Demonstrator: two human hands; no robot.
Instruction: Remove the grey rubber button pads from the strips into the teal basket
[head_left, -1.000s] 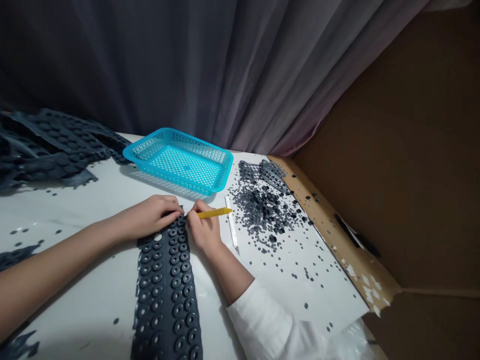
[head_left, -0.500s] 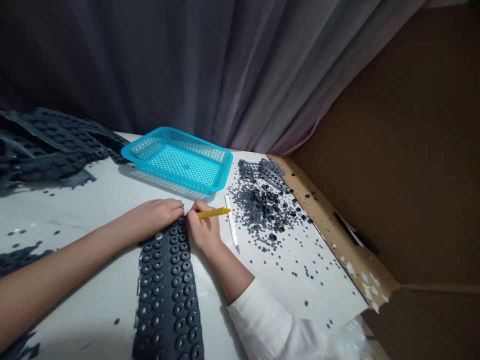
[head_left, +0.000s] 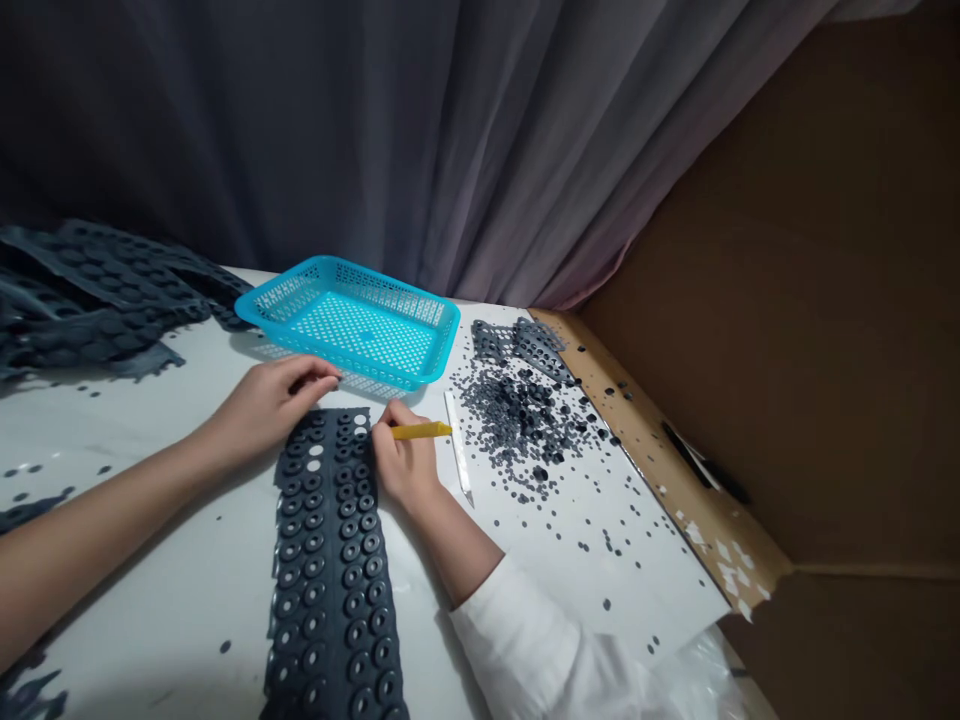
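Note:
A dark rubber sheet (head_left: 330, 560) with rows of raised rings lies lengthwise on the white table. Several white round holes show near its far end. My left hand (head_left: 262, 400) is just beyond the sheet's far left corner, close to the basket's near edge. Its thumb and forefinger pinch a small dark piece (head_left: 335, 383), mostly covered by the fingertips. At the sheet's far right edge, my right hand (head_left: 407, 462) is closed around a slim yellow tool (head_left: 421, 431); the fingers hide its working tip.
A blue plastic basket (head_left: 352, 335) stands behind my hands. Right of it lie a white pencil-like stick (head_left: 458, 448), a pile of small dark discs (head_left: 517, 405) and perforated scraps (head_left: 536, 348). More dark sheets (head_left: 112, 300) are heaped at the left, and a cardboard wall (head_left: 810, 350) borders the right.
My left hand has lifted off the sheet's far end and moved left and away toward the basket, pinching a small dark piece. The far-end holes are uncovered. My right hand has barely moved.

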